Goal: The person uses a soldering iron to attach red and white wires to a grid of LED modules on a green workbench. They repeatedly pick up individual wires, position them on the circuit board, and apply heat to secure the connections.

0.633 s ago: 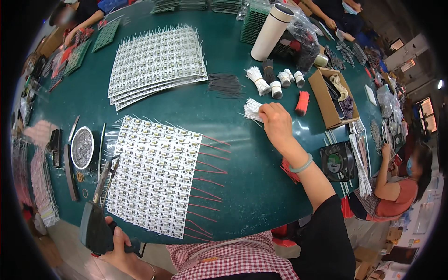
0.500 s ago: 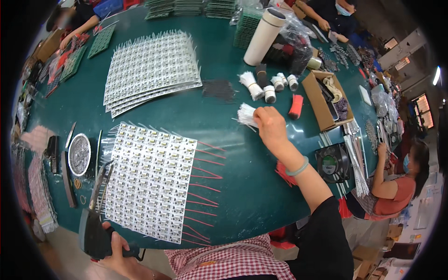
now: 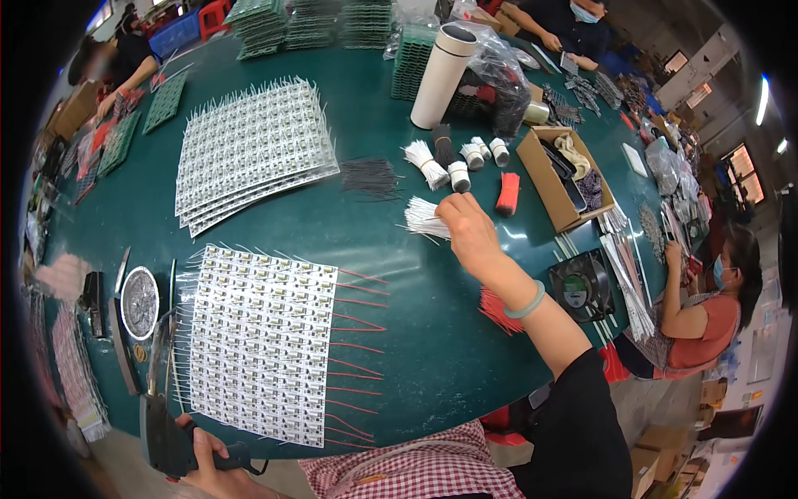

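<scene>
My left hand (image 3: 209, 459) grips a dark soldering gun (image 3: 158, 437), its long tip pointing away beside the left edge of a white circuit board panel (image 3: 262, 345). Rows of small parts cover the panel, and red wires (image 3: 357, 328) stick out along its right edge. My right hand (image 3: 470, 233) has its fingers closed at the right end of a loose pile of short white wires (image 3: 426, 219); how many are pinched is hidden. Beyond that hand lie banded white wires (image 3: 426, 165) and a red wire bundle (image 3: 508, 194).
Stacked white panels (image 3: 253, 154) lie farther back, near black wires (image 3: 370, 178). A white bottle (image 3: 440, 79) stands beyond the wire bundles. At right are a cardboard box (image 3: 544, 183) and a fan (image 3: 579, 285); at left, a round metal dish (image 3: 140, 303). Co-workers sit around the table.
The view has shifted slightly. The soldering gun's tip has swung left, off the panel's edge toward the metal dish. My right hand stays at the white wires.
</scene>
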`<state>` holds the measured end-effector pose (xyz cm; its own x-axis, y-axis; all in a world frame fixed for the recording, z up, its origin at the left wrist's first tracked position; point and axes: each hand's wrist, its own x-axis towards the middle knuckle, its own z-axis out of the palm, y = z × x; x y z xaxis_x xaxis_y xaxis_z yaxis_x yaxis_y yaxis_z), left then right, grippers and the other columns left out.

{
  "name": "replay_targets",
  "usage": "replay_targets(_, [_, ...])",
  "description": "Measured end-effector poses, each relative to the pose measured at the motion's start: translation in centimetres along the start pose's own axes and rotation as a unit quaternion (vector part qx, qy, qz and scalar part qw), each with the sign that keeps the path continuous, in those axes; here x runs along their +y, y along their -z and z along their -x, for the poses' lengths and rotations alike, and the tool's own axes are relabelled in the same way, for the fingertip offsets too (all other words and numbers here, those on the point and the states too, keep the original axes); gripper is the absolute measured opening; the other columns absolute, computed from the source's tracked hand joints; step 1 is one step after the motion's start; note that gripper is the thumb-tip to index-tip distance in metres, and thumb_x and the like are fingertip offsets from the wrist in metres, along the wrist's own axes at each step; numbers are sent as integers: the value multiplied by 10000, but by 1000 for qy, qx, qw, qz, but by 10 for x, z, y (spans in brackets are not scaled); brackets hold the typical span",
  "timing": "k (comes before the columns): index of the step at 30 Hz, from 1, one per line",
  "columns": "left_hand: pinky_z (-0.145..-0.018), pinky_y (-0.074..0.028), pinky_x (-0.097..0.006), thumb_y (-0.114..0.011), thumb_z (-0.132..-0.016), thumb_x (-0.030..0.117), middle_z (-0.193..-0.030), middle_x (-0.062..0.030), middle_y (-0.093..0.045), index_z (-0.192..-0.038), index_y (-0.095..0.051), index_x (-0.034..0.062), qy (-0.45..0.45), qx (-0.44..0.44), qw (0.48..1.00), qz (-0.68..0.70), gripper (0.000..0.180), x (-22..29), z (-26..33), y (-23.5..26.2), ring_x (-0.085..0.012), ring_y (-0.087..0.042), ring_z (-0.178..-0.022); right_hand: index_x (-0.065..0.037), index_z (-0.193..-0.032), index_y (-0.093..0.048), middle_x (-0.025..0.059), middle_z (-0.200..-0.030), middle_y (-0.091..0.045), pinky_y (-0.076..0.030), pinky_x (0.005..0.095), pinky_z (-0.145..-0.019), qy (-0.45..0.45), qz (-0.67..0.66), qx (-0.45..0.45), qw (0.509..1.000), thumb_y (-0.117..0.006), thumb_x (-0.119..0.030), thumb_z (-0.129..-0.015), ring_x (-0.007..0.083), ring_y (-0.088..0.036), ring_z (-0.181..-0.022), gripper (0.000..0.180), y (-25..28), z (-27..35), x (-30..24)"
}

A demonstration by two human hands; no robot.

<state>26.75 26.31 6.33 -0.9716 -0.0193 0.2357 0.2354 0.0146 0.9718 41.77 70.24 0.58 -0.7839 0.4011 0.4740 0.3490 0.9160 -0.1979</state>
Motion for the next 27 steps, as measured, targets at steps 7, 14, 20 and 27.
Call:
replay_targets(7, [-585, -382, -247, -613, -804, -28, -1014, -138, -603, -1124, -599, -67, 13, 39, 998, -56, 323, 1, 11, -5, -123, -491, -686, -23, -823, -646, 170, -830, -646, -539, 426, -692, 104, 34, -200, 974, -618, -1, -734, 342, -661, -843, 95, 44, -22, -33])
replay_targets(14, [-743, -470, -345, -544, -782, -136, -965, -128, -531, -967, -671, -54, 49, 12, 996, -78, 240, -7, 19, 8, -228, -525, -810, -49, -719, -677, 162, -733, -678, -552, 416, -620, 165, 57, -284, 943, -672, -11, -675, 342, -694, -740, 58, 30, -20, -55])
replay_targets(20, [-758, -472, -354, -551, -761, -141, -995, -152, -537, -930, -675, -59, 63, 31, 995, -67, 225, -5, 15, 10, -235, -533, -832, -70, -727, -706, 131, -776, -706, -561, 371, -645, 163, 120, -362, 910, -717, -29, -660, 290, -710, -773, 80, 30, -30, -74])
replay_targets(27, [-803, -473, -368, -557, -748, -141, -1049, -187, -559, -884, -657, -48, -35, -22, 969, -243, 193, -21, 12, 28, -252, -561, -890, -105, -743, -731, 82, -809, -727, -558, 328, -654, 181, 188, -401, 878, -802, -100, -605, 239, -719, -818, 155, 22, -34, -85])
